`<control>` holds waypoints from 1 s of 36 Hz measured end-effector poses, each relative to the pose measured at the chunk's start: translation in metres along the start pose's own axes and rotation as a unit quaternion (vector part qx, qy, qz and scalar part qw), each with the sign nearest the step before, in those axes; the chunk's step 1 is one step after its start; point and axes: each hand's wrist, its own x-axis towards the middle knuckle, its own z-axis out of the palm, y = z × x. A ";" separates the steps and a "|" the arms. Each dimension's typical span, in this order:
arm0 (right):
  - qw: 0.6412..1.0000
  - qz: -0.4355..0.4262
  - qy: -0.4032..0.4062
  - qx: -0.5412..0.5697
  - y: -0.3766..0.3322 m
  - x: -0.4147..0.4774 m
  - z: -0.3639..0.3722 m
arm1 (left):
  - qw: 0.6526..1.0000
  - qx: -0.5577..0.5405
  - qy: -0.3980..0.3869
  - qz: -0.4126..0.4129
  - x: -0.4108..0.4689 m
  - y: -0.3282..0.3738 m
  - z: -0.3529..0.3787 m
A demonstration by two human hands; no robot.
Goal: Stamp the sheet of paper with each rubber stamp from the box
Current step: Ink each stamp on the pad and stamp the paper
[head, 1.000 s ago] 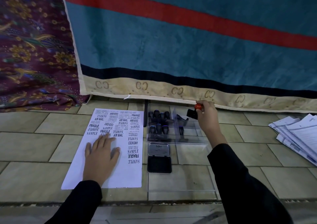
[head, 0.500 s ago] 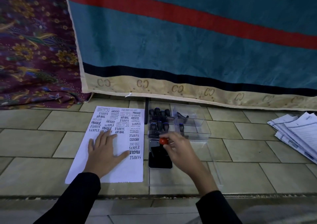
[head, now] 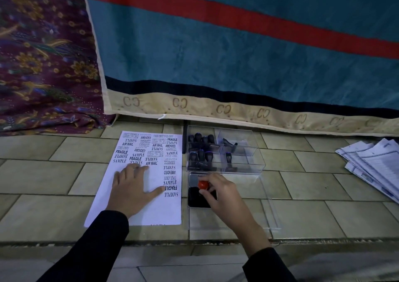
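A white sheet of paper (head: pixel 151 208) lies on the tiled floor, covered in its upper half and right edge with black stamp prints. My left hand (head: pixel 131 189) lies flat on it, fingers spread. My right hand (head: pixel 224 197) grips a rubber stamp with a red knob (head: pixel 203 184) and holds it down on the black ink pad (head: pixel 197 198), which lies open just right of the sheet. Behind the pad stands the clear plastic box (head: pixel 248 152) with several dark-handled stamps (head: pixel 200 148) in its compartments.
The box's clear lid (head: pixel 259 212) lies flat under and right of the ink pad. A fanned pile of printed papers (head: pixel 373 163) lies at the far right. A teal and red blanket (head: pixel 237 44) hangs behind, a patterned purple cloth (head: pixel 43 55) at the left.
My right hand has carried the red-knobbed stamp from beside the box at the back down onto the ink pad. My left hand has stayed flat on the sheet.
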 end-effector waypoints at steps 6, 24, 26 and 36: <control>1.000 0.003 0.006 -0.004 -0.002 -0.005 0.001 | 1.000 0.022 -0.005 0.007 0.000 -0.003 0.003; 1.000 -0.016 0.016 0.001 -0.002 -0.005 0.002 | 0.974 -0.072 -0.057 0.206 -0.018 0.055 0.023; 1.000 -0.013 0.024 0.010 -0.002 -0.006 0.003 | 0.974 -0.075 -0.061 0.205 -0.018 0.056 0.027; 0.998 0.001 0.066 0.018 -0.002 -0.004 0.011 | 0.974 -0.095 -0.052 0.197 -0.019 0.057 0.030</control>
